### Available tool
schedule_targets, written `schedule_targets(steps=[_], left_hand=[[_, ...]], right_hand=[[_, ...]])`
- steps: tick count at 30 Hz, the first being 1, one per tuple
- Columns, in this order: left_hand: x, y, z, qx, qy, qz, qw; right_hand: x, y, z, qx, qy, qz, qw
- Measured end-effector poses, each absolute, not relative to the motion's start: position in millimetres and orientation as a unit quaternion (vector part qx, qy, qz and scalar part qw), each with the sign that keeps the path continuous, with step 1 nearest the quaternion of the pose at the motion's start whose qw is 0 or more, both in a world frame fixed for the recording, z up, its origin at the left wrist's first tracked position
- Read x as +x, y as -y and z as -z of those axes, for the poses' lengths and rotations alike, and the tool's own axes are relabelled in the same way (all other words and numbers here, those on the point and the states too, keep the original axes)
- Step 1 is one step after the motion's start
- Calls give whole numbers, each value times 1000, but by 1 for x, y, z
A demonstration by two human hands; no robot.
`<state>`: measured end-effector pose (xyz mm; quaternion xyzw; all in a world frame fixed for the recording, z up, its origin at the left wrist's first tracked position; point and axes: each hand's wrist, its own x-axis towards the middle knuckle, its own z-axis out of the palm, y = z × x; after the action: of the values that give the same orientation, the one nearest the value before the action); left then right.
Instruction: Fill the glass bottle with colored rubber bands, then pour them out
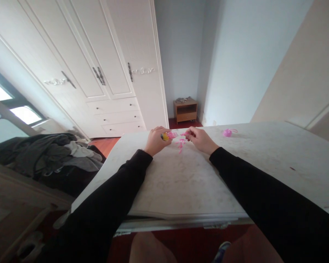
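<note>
My left hand is closed around a small see-through object with yellow, dark and pink on it; its exact kind I cannot make out. Just to the right, my right hand pinches a small pink piece between thumb and fingertips. Whether that piece joins the object in the left hand is too small to tell. Thin pink strips lie on the white tabletop between and below the hands. Farther right rests a rounded pink object with a loop, apart from both hands.
A pile of dark and grey clothes lies left of the table. Behind stand a white wardrobe and a low wooden cabinet with cloth on top. A small dark red mark shows on the table at the right.
</note>
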<state>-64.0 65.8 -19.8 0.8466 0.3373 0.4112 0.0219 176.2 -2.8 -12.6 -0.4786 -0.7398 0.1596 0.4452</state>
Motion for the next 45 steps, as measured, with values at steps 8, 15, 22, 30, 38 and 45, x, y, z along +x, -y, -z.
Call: schedule_targets(steps=[8,15,22,30,38,45], left_hand=[[-63,-64,21,875,-309,-373,0],[-60,-58,17,891,-297,-343,-5],[-59,-60,19,902,-242,-358,1],[-61,-59,17,897,-262,-354,15],[-60,-58,16,888,-256,-381,28],[-60,-58,16,885,-253,-390,29]], right_hand=[[168,3,11,-491,737,-140,443],[164,2,12,-479,744,-73,460],[157,11,7,-500,705,-110,492],[156,12,6,-466,719,-114,503],[152,14,5,-466,694,-117,536],[150,19,3,-469,750,-71,461]])
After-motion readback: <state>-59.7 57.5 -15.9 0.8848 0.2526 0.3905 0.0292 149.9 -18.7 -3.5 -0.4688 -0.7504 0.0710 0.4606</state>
